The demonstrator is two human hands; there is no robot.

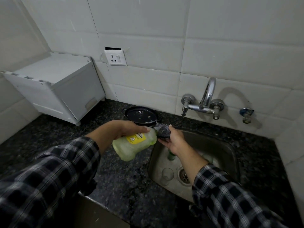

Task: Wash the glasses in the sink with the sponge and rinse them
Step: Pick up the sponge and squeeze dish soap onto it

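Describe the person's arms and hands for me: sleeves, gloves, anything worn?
Both arms wear long sleeves in a dark check crossed by white and grey lines; the left sleeve and right sleeve match, ending above the wrists. The left hand and right hand are bare: no gloves, and no ring or watch shows.

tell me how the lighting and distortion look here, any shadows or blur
Head view: dim, cool, even light; the tap casts a soft arched shadow on the wall tiles to its right; the wide lens bows tile lines; the clear glass in the sink shows faintly.
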